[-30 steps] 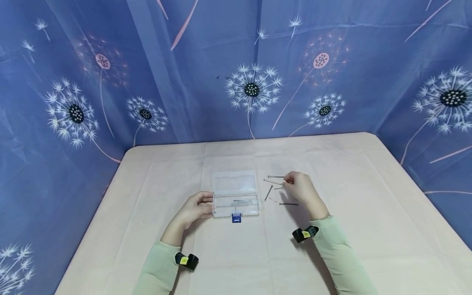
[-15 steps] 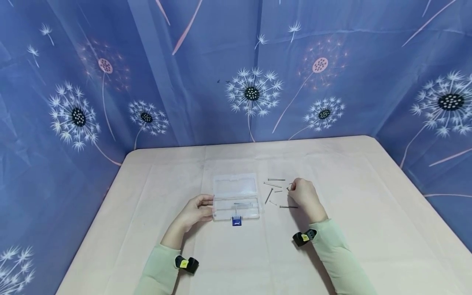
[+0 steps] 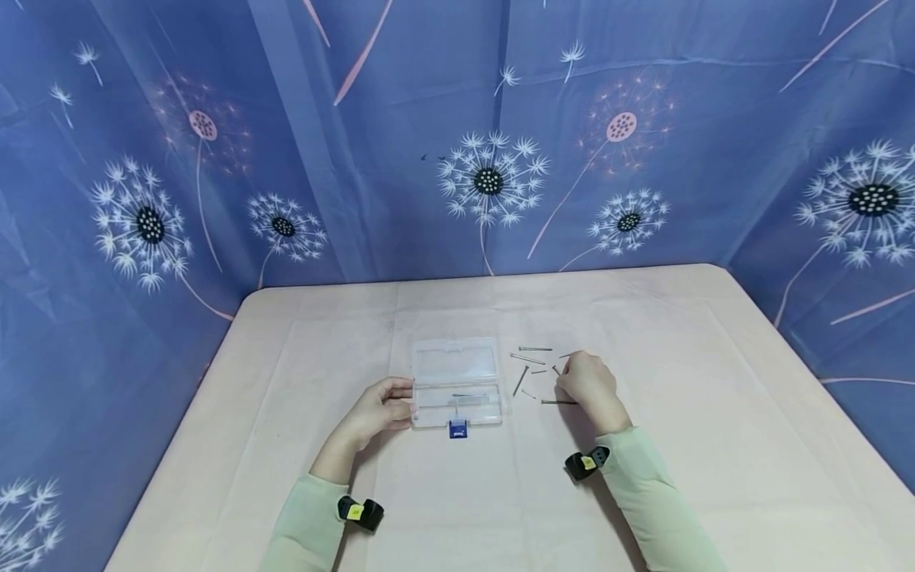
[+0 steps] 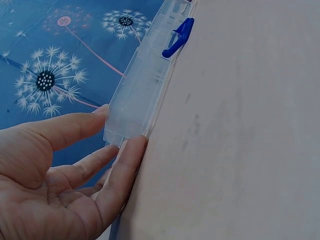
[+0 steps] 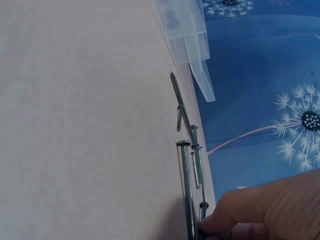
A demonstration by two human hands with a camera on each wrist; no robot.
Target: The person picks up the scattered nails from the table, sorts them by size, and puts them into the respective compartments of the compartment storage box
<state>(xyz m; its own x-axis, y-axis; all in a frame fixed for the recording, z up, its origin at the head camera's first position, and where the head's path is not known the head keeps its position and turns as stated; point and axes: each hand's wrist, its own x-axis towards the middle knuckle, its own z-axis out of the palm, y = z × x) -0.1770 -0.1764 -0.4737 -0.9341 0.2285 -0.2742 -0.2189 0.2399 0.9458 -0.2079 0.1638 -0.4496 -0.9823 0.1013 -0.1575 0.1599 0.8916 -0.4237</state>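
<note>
A clear plastic box (image 3: 455, 361) lies with its lid folded back and a blue latch (image 3: 458, 429) at its front; a few thin pieces lie in it. My left hand (image 3: 373, 407) holds the box's left end, thumb and fingers at either side of that end in the left wrist view. To the right of the box several metal nails (image 3: 530, 348) of different lengths are scattered. My right hand (image 3: 589, 381) is down among them, thumb and finger pinching a nail (image 5: 204, 205) below its head. The rest of that nail is hidden by the fingers.
A long nail (image 5: 185, 170) lies right beside the right fingertips. The table (image 3: 443, 500) has a pale cloth with creases. Blue curtains (image 3: 400, 159) with dandelion prints rise at the back and sides.
My right hand has moved slightly right and back toward me, and nails it covered now show. My left hand stays at the box. The head view has tilted a little.
</note>
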